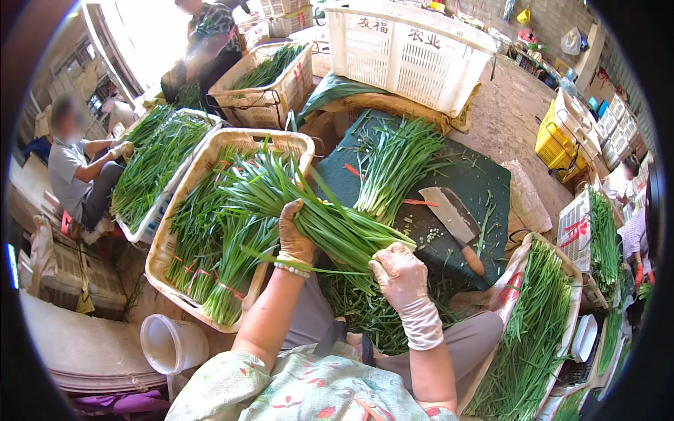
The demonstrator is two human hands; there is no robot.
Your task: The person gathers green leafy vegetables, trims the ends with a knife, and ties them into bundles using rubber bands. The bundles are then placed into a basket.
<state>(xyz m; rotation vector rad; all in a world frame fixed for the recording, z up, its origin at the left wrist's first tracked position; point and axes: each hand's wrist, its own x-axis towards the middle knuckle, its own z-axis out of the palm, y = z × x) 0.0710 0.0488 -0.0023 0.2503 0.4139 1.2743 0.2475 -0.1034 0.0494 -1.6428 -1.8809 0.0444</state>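
Observation:
A large loose bunch of garlic chives (326,226) lies slantwise in front of my body, its leaf tips up to the left and its pale stem ends to the right. My left hand (296,231), in a stained glove with a beaded bracelet at the wrist, grips the leafy middle. At the stem ends, my right hand (397,271) in a pale glove has its fingers closed; what they pinch is partly hidden. Beyond, another pile of chives (395,168) rests on a dark green board (342,179). A cleaver (454,216) with a wooden handle lies there beside a red strip (421,202).
Left of my arms, a crate (158,263) holds tied chive bundles. A white bucket (176,342) stands below it. Loose chives fill a crate (571,300) at right. Leaf scraps (368,310) lie below the board. A tall white crate (410,52) stands behind. Other people sit farther off.

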